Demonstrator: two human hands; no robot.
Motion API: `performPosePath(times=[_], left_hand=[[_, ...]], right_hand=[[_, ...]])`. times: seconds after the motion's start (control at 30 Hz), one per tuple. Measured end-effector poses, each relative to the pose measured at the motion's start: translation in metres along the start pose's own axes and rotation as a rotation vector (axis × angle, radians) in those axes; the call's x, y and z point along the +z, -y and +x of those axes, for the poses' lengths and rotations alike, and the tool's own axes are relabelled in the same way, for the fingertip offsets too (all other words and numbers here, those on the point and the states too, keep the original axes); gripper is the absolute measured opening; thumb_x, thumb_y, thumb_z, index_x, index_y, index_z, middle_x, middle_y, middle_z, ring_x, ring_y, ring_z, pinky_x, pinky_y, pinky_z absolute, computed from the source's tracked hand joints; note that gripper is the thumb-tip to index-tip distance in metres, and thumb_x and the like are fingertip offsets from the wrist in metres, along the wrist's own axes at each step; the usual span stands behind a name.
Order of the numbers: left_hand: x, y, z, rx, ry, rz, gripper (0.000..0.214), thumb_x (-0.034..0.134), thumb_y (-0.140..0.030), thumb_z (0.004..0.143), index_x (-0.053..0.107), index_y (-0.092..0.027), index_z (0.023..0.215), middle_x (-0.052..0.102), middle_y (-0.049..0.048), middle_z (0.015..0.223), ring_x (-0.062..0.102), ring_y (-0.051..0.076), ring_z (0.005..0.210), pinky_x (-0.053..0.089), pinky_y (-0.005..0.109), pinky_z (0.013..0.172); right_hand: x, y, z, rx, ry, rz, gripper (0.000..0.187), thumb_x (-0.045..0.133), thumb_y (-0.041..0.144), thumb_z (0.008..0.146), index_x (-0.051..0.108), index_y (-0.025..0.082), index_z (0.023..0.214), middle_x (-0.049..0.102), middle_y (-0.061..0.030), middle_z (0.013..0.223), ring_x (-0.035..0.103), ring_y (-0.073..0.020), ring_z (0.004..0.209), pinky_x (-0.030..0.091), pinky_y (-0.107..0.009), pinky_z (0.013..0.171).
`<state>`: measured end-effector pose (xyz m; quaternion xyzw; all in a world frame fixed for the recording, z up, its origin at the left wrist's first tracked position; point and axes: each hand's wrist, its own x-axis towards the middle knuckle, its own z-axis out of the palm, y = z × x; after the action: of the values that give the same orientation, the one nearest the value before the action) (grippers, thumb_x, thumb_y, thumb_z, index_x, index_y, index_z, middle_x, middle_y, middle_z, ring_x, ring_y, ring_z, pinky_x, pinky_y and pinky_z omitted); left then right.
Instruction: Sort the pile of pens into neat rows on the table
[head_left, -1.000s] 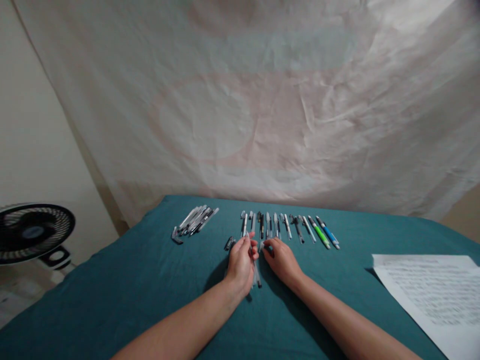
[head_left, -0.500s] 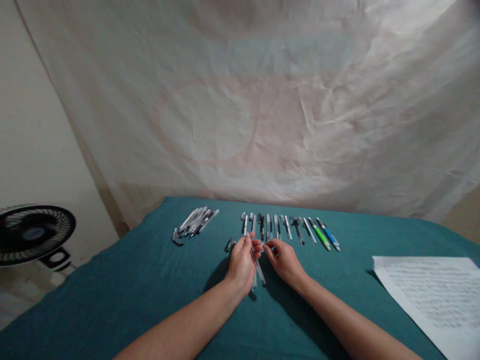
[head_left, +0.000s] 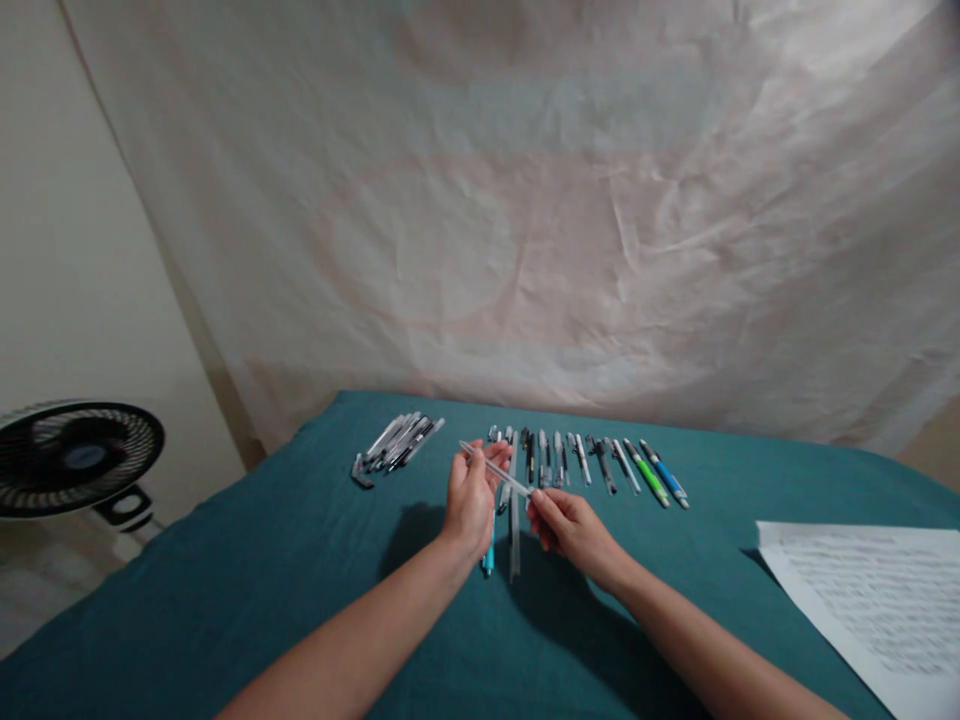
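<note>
Tablecloth point(head_left: 300, 580) beneath inward-angled right hand point(head_left: 571, 525)

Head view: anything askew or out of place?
Mildly: the pen pile at left lies jumbled and overlapping, unlike the spaced pen row to its right. No spill or damage visible.

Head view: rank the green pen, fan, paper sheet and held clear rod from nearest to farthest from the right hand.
1. Clear rod: in the right hand.
2. Green pen: ahead, right.
3. Paper sheet: farther right.
4. Fan: far left.
</note>
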<state>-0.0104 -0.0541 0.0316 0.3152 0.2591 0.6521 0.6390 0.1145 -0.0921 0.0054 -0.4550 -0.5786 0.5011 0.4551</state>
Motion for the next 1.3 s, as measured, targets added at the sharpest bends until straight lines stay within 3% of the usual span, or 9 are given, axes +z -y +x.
performPosePath(times=[0.2, 0.6, 0.83, 1.0, 1.17, 1.3], left_hand=[[0.0, 0.01, -0.011, -0.104, 0.171, 0.057, 0.019, 0.049, -0.022, 0.077, 0.046, -0.015, 0.095, 0.059, 0.009, 0.097, 0.056, 0.017, 0.093, 0.038, 0.037, 0.089], [-0.004, 0.013, -0.008, -0.14, 0.125, 0.064, 0.019, 0.055, -0.024, 0.074, 0.046, -0.015, 0.087, 0.061, 0.0072, 0.086, 0.059, 0.016, 0.086, 0.043, 0.035, 0.083], [-0.003, 0.014, -0.01, -0.121, 0.162, 0.064, 0.019, 0.054, -0.025, 0.074, 0.045, -0.015, 0.088, 0.061, 0.0064, 0.086, 0.059, 0.014, 0.083, 0.042, 0.037, 0.084], [-0.004, 0.015, -0.01, -0.11, 0.156, 0.063, 0.02, 0.055, -0.026, 0.073, 0.046, -0.015, 0.087, 0.061, 0.0062, 0.085, 0.059, 0.015, 0.084, 0.042, 0.037, 0.084], [-0.004, 0.015, -0.009, -0.105, 0.158, 0.073, 0.02, 0.055, -0.026, 0.073, 0.046, -0.015, 0.087, 0.061, 0.0062, 0.084, 0.059, 0.015, 0.082, 0.042, 0.036, 0.083], [-0.004, 0.014, -0.008, -0.106, 0.132, 0.075, 0.02, 0.056, -0.026, 0.073, 0.047, -0.014, 0.086, 0.061, 0.0064, 0.085, 0.059, 0.015, 0.083, 0.043, 0.036, 0.082]], right_hand=[[-0.005, 0.0, 0.001, -0.002, -0.068, 0.044, 0.038, 0.037, 0.05, 0.079, 0.05, 0.015, 0.071, 0.047, 0.0022, 0.055, 0.041, -0.0064, 0.042, 0.028, -0.017, 0.039], [-0.009, 0.001, -0.003, -0.235, -0.213, -0.309, 0.027, 0.045, 0.04, 0.079, 0.053, 0.015, 0.072, 0.05, 0.0007, 0.057, 0.046, -0.0089, 0.05, 0.036, -0.019, 0.047], [-0.011, -0.003, 0.002, -0.106, -0.139, -0.178, 0.041, 0.032, 0.046, 0.082, 0.052, 0.014, 0.067, 0.052, -0.0016, 0.058, 0.047, -0.0092, 0.047, 0.035, -0.019, 0.041], [-0.012, -0.001, 0.002, -0.159, -0.188, -0.183, 0.03, 0.047, 0.044, 0.076, 0.052, 0.014, 0.072, 0.05, 0.0014, 0.056, 0.044, -0.0078, 0.047, 0.036, -0.018, 0.043], [-0.012, 0.0, 0.002, -0.059, -0.101, -0.106, 0.041, 0.037, 0.05, 0.078, 0.052, 0.014, 0.067, 0.052, -0.0008, 0.057, 0.046, -0.009, 0.046, 0.035, -0.019, 0.039], [-0.012, -0.001, 0.003, -0.088, -0.139, -0.111, 0.035, 0.049, 0.05, 0.072, 0.053, 0.015, 0.071, 0.051, 0.0006, 0.057, 0.045, -0.0085, 0.046, 0.036, -0.018, 0.04]])
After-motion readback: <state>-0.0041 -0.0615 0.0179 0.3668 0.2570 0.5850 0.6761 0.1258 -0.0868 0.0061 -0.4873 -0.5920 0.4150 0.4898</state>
